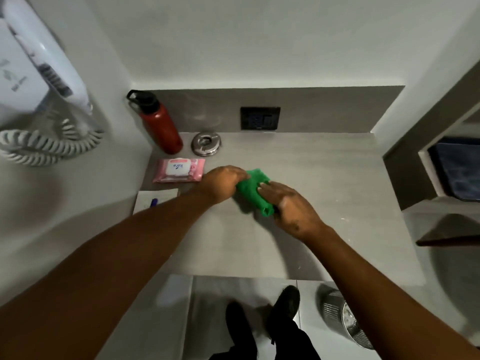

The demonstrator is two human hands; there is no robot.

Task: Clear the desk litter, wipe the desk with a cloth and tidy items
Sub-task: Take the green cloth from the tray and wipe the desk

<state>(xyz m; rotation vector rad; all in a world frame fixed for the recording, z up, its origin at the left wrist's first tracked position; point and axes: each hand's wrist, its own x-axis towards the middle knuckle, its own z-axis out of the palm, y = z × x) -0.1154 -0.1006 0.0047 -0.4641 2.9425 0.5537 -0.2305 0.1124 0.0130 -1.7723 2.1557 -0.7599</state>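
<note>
A green cloth (253, 189) lies bunched on the grey desk (337, 183), near its middle. My left hand (220, 183) grips the cloth's left end. On the cloth's right side rests my right hand (293, 209), fingers laid over it and thumb under its near end. A pink pack of wet wipes (179, 170) lies flat at the left. Behind it stand a red bottle (162, 126) with a black cap and a round metal ashtray (206, 143). A white paper (155, 200) with a blue pen (153, 203) sits at the desk's left front, partly under my left forearm.
A wall-mounted hair dryer (44, 63) with a coiled cord (49, 144) hangs on the left wall. A black socket plate (260, 118) is in the backsplash. A metal waste bin (345, 318) stands on the floor right of my shoes. A shelf unit (426, 162) bounds the right side.
</note>
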